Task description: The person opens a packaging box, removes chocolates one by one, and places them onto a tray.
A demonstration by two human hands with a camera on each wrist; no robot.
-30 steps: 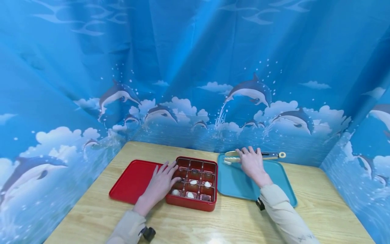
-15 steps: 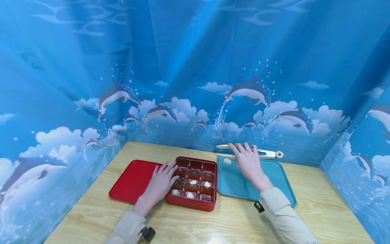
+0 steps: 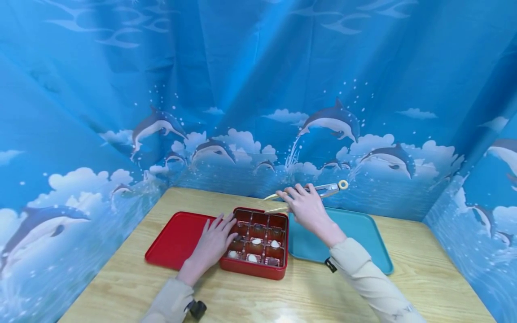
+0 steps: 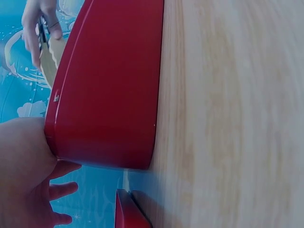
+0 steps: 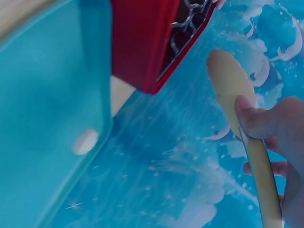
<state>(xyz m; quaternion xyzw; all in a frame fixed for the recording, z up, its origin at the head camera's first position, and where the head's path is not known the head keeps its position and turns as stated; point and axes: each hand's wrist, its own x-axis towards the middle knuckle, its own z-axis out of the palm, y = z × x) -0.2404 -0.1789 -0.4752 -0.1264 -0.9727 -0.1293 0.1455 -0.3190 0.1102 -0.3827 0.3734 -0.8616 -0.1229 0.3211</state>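
Tongs (image 3: 330,187) — cream and silvery, parted — gripped by right hand (image 3: 308,209); left hand (image 3: 212,242) spread.

No text, label, brand, number or sign is coming through readably in any of the three views. Well behind the right hand (image 3: 308,208), along the forearm, the sleeve (image 3: 369,276) is carrying a small faint marking (image 3: 404,309) near the lower edge of the head view; it is showing too small for telling whether it is lettering, a sign or only a crease. Near the left hand (image 4: 23,175), the outer wall of the red box (image 4: 107,85) is bearing a tiny pale spot (image 4: 56,98) close to its rim in the left wrist view, likewise too small for reading.
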